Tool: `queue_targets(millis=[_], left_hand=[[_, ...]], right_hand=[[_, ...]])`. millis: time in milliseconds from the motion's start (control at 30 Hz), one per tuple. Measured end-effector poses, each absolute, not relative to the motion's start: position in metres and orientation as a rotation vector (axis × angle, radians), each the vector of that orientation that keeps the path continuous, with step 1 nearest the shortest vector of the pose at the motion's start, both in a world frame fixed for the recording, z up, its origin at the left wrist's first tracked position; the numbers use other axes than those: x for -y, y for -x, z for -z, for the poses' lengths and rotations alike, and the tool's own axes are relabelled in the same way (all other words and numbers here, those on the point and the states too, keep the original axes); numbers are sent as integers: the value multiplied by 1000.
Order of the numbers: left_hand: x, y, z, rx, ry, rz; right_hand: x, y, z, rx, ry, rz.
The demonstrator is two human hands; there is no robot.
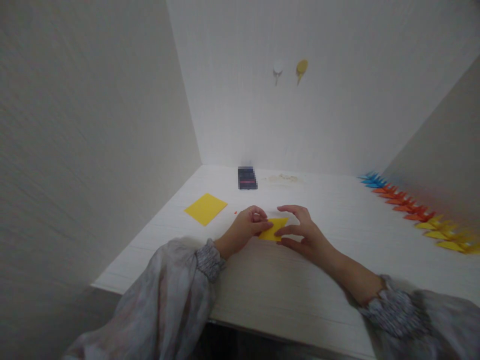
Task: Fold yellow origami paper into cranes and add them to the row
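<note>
A small folded yellow paper lies on the white table between both hands. My left hand is curled, its fingertips pinching the paper's left edge. My right hand arches over the paper's right side, thumb and fingers pressing on it. Both wrists rest on the table, in light patterned sleeves.
A flat yellow paper square lies to the left. A dark small box stands at the back. A row of folded paper shapes, blue, orange and yellow, runs along the right wall. Two hooks hang on the back wall.
</note>
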State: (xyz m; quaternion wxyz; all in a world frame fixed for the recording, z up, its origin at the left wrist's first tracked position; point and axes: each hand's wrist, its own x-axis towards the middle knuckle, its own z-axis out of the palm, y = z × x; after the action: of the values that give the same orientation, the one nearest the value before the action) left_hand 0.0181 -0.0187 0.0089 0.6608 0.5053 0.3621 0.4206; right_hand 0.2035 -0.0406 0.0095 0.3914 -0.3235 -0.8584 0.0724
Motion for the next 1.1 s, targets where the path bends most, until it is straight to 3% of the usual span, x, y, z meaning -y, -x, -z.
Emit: queue_targets(millis=[1100], left_hand=[[25,-14,-11,-550,-1056,-774]], right_hand=[[31,-208,-2,1915,909,-650]])
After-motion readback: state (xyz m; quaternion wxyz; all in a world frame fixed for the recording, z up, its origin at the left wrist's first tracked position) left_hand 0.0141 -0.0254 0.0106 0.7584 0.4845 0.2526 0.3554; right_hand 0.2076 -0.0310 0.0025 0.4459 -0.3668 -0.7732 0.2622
